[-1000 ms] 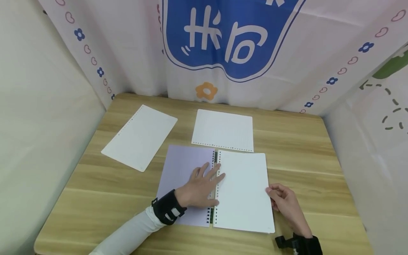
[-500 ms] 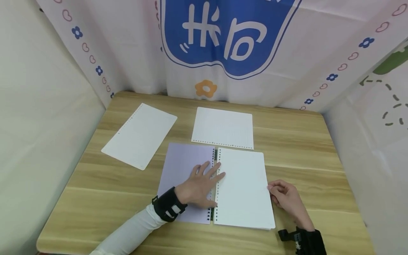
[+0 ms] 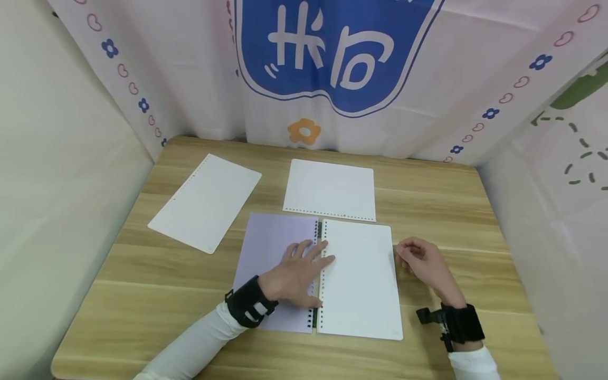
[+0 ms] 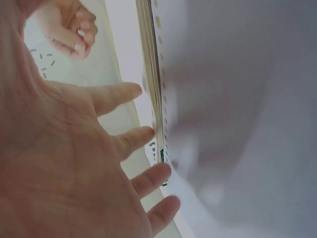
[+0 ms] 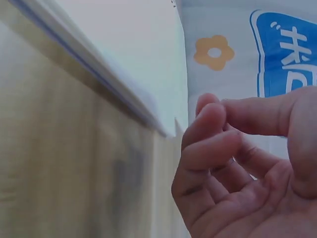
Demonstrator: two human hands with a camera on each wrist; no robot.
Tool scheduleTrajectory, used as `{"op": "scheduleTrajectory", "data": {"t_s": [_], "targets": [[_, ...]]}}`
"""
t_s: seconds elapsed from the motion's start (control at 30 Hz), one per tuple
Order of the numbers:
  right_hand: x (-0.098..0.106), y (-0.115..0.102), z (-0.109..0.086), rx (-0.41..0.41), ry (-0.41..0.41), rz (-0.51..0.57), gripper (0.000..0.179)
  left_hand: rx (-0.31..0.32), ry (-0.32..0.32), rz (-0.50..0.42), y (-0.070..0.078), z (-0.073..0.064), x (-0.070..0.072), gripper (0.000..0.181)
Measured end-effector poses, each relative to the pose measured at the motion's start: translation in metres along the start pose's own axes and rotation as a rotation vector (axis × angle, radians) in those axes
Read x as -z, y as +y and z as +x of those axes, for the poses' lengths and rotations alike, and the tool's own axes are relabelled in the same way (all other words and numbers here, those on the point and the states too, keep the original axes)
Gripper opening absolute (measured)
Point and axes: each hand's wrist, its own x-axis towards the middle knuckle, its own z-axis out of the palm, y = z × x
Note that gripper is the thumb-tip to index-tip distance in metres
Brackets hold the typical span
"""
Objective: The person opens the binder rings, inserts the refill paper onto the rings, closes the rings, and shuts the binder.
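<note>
A spiral notebook lies open, its lilac cover (image 3: 275, 253) on the left and a stack of white hole-punched pages (image 3: 363, 285) on the right. Across the ring binding (image 3: 314, 316) rests my left hand (image 3: 296, 274), fingers spread and straight, the tips at the row of holes. My right hand (image 3: 423, 258) is beside the right edge of the pages, toward the upper half. In the right wrist view its fingers curl in and the thumb (image 5: 257, 114) meets the index fingertip, with nothing showing between them; the page corner is just left of the fingertips.
One loose punched sheet (image 3: 206, 203) lies slanted at the back left of the wooden table (image 3: 142, 295). Another loose sheet (image 3: 330, 190) lies crosswise just behind the notebook. A white printed curtain (image 3: 204, 79) hangs along the table's back edge.
My right hand has slid away from me along the pages' right edge, and its fingertips are off the paper. The stack's lower right corner looks more even. My left hand stays in place.
</note>
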Motion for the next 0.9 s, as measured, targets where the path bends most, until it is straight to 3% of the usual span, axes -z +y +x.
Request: {"op": "scheduleTrajectory", "data": {"t_s": [0.13,0.23,0.47,0.63,0.8,0.9], "targets": [[-0.004,-0.016,0.024,0.128,0.013,-0.073,0.034,-0.006,-0.006,-0.028,-0.001,0.004,0.004,0.105],[-0.011,-0.029,0.042,0.225,0.006,-0.152,0.031,-0.006,0.028,-0.063,-0.001,0.010,0.007,0.097],[-0.035,-0.041,0.084,0.428,-0.054,-0.470,0.026,0.011,0.234,-0.139,-0.001,0.037,0.015,0.070],[-0.044,-0.037,0.092,0.491,-0.050,-0.623,0.024,0.089,0.321,-0.067,0.001,0.058,0.021,0.067],[-0.042,-0.032,0.091,0.465,-0.039,-0.624,0.024,0.242,0.296,0.090,0.000,0.079,0.020,0.072],[-0.037,-0.028,0.091,0.444,-0.037,-0.628,0.026,0.289,0.300,0.175,-0.002,0.093,0.013,0.072]]}}
